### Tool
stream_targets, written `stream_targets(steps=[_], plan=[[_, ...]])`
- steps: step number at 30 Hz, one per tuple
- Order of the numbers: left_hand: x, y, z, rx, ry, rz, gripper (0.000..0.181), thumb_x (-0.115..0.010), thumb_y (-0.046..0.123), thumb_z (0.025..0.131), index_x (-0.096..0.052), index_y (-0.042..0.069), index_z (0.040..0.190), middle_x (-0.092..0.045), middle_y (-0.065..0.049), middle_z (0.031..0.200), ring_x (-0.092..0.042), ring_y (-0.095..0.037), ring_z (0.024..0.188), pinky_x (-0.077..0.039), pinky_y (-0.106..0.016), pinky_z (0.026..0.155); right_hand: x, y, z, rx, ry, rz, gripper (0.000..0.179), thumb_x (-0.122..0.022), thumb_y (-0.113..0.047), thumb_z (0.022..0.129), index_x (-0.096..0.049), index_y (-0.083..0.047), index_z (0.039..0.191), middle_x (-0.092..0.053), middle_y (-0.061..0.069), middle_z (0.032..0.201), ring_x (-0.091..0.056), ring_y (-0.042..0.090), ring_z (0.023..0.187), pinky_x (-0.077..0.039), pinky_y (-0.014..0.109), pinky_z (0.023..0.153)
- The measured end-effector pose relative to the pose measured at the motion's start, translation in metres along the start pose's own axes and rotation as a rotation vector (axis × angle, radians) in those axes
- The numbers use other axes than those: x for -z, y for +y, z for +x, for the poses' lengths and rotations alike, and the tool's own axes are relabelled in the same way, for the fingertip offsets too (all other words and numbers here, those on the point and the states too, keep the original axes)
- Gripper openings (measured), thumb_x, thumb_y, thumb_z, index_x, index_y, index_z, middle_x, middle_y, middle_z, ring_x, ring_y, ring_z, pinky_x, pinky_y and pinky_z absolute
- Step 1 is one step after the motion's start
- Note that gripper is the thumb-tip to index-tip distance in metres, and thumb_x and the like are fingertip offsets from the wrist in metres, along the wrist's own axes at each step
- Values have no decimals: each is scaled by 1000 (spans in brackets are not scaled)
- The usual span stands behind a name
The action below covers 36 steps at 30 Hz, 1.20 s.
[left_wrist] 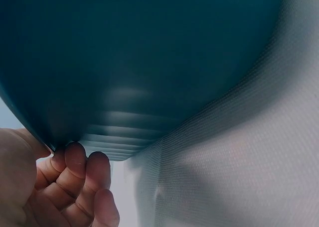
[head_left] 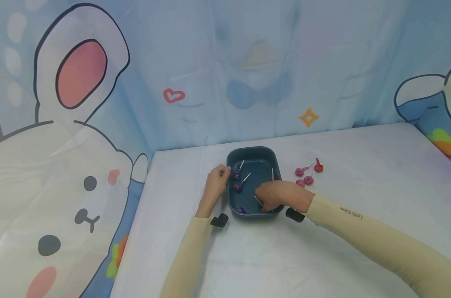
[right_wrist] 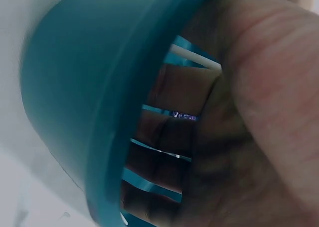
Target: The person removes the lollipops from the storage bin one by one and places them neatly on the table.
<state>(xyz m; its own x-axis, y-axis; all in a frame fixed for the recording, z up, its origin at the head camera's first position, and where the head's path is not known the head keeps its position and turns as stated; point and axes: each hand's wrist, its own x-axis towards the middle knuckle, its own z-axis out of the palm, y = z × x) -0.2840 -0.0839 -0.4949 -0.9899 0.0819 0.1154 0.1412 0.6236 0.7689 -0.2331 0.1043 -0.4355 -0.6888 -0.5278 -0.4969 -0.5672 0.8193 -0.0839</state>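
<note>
The left hand (head_left: 215, 184) pinches a dark teal, rounded rectangular tub (head_left: 256, 160) by the rim between thumb and fingers. Round purple-wrapped lollipops (head_left: 238, 187) lie inside, between both hands' fingers. The right hand (head_left: 283, 194) reaches over the wall, fingers inside beside a thin white stick (head_left: 259, 201); whether they grasp anything, I cannot tell. Pink-wrapped lollipops (head_left: 300, 171) lie outside, beyond those fingers.

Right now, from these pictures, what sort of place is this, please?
Probably a staged tabletop set, perhaps child-themed: a cartoon-printed cloth backdrop, a white-covered table, and lollipops beside and inside a dark teal tub.
</note>
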Motion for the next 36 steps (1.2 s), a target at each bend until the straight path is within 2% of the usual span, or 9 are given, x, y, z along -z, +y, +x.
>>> stream_targets(steps=[7, 14, 27, 32, 36], plan=[[0, 0, 0, -3, 0, 0, 31, -45, 36, 95, -54, 11, 79, -50, -1, 66, -45, -14, 57, -36, -24, 49, -1, 2, 3, 7, 5, -14, 29, -69, -32, 80, -64, -5, 89, -61, 2, 73, -51, 15, 65, -49, 34, 68], [0, 1, 0, 2, -3, -10, 31, -45, 36, 95, -54, 11, 80, -50, -1, 67, -46, -13, 58, -37, -24, 50, -1, 5, 4, 43, 16, -15, 27, -69, -31, 80, -63, -6, 85, -56, 0, 69, -48, 14, 63, -46, 31, 63], [0, -1, 0, -9, 3, -10, 31, -46, 35, 95, -54, 10, 78, -49, 0, 66, -45, -13, 57, -37, -24, 50, 14, 11, 7, 40, 47, 82, 27, -70, -36, 76, -64, -10, 82, -59, -3, 66, -51, 12, 60, -47, 29, 60], [0, -1, 0, -5, 3, -15, 31, -46, 35, 95, -54, 11, 78, -49, 0, 66, -45, -13, 56, -37, -24, 50, 23, 18, 5, 54, 69, 102, 27, -70, -37, 77, -62, -12, 73, -57, -3, 61, -49, 10, 56, -43, 26, 54], [0, -2, 0, -8, 2, -22, 31, -45, 35, 95, -54, 11, 79, -49, 0, 66, -45, -13, 55, -37, -24, 49, 32, 24, 2, 69, 88, 105, 30, -67, -38, 78, -60, -14, 62, -51, -6, 53, -44, 8, 50, -38, 24, 50]])
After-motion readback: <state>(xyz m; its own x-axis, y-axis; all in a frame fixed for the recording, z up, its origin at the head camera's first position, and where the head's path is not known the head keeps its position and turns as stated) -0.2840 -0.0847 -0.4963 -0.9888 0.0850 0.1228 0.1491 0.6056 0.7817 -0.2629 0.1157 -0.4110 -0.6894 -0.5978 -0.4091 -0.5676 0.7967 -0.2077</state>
